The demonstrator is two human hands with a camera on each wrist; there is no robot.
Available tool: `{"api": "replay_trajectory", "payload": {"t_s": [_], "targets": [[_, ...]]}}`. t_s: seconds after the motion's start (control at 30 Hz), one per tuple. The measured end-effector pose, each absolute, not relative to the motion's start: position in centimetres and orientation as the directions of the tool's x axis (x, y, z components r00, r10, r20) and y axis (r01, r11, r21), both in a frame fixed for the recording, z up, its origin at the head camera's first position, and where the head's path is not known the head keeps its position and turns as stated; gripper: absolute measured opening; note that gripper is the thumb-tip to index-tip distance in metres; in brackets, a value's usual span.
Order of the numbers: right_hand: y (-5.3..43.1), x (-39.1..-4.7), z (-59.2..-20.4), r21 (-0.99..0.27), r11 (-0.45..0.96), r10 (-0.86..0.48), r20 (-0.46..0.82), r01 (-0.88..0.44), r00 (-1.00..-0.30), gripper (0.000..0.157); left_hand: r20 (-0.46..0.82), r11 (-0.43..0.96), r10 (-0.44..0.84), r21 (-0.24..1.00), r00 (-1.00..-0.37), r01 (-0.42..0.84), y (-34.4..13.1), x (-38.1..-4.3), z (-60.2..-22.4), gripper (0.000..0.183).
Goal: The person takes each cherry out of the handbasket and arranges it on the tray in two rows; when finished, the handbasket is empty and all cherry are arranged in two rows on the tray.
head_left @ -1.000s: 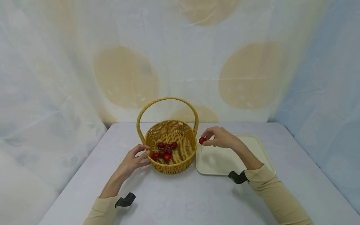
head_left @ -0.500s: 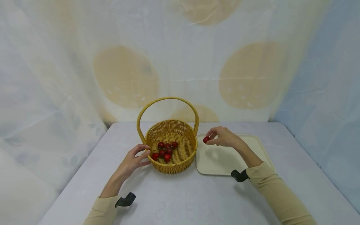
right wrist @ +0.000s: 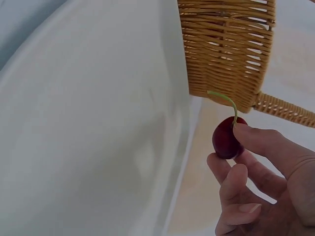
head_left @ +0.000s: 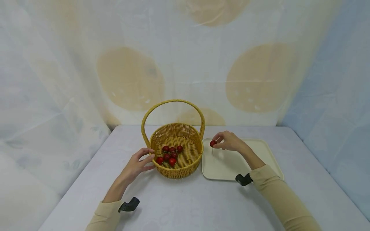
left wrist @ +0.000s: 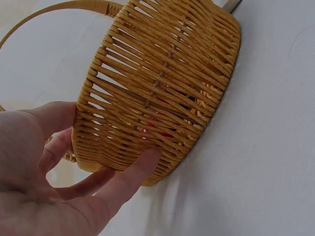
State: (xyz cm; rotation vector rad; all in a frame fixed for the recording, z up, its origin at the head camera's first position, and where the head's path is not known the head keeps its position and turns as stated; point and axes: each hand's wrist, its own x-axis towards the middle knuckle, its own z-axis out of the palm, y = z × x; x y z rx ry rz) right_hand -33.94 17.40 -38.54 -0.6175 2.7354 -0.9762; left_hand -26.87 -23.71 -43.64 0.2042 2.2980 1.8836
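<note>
My right hand point(head_left: 228, 141) pinches a dark red cherry point(right wrist: 226, 138) between thumb and fingers, above the left part of a cream tray point(head_left: 222, 171). A thin green stem point(right wrist: 229, 100) curves out from the fruit. At the left, my left hand point(head_left: 138, 163) grips the near-left rim of a round wicker basket point(head_left: 176, 173) that has a tall arched handle. Seen from the left wrist, some fingers reach over the rim while another lies along the woven outer wall point(left wrist: 162, 93). Several red cherries point(head_left: 172, 154) lie inside the basket, towards its near-left side.
The basket and the tray stand side by side on a table with a pale cloth point(head_left: 185, 202). Behind the table hangs a curtain point(head_left: 190, 64) with large tan spots, and more cloth hangs at both sides. A dark wrist mount point(head_left: 244, 179) juts from the right sleeve.
My right hand has moved a little to the right with the cherry, away from the basket's edge and farther over the tray. The left hand stays on the basket.
</note>
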Motion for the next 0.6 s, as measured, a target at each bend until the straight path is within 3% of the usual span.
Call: {"api": "replay_trajectory", "payload": {"t_s": [0.6], "targets": [[16.7,-37.3,-41.2,-0.718,0.674,-0.338,-0.09,-0.174,-0.937,0.038,-0.037,0.185,0.203,0.983,-0.979,0.001,-23.7,-26.9,-43.6,0.05]]}}
